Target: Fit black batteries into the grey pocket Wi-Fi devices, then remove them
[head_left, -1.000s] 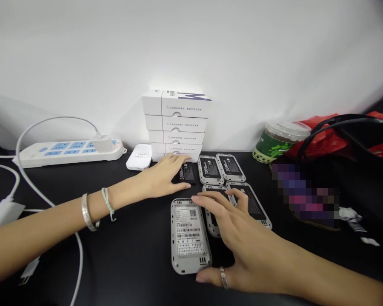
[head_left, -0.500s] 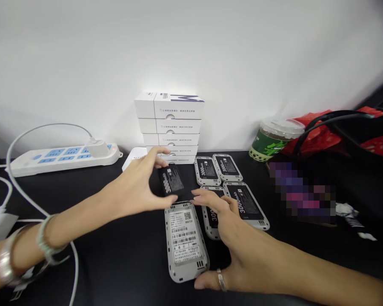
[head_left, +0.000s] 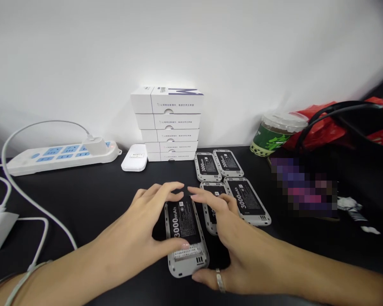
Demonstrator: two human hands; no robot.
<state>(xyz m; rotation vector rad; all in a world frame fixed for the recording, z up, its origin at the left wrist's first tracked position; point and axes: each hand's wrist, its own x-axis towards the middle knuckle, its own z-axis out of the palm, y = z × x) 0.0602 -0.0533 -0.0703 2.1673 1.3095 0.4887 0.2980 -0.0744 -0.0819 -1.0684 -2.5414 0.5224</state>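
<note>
Black, flat and rectangular, a battery [head_left: 187,221] printed "3000mAh" in pale lettering lies over the far part of a light-grey plastic shell with rounded corners [head_left: 188,268], leaving a strip of white printed label [head_left: 185,252] showing toward the near end; whether it sits fully down in the recess cannot be told. The left hand [head_left: 145,216] has its fingers clamped on the battery, thumb at the near edge and fingertips at the far one. The right hand [head_left: 239,229], wearing a silver-coloured ring [head_left: 220,280], spans the shell lengthwise, its fingers clamped at the far end and the near right corner. Just to the right, four matching grey shells fitted with black batteries [head_left: 247,200] lie in two rows on the black tabletop [head_left: 98,187]. Behind the hands, a stack of white cardboard boxes [head_left: 170,136] stands against the white wall [head_left: 115,51], with white rounded-square devices [head_left: 134,159] just beside it on the left.
</note>
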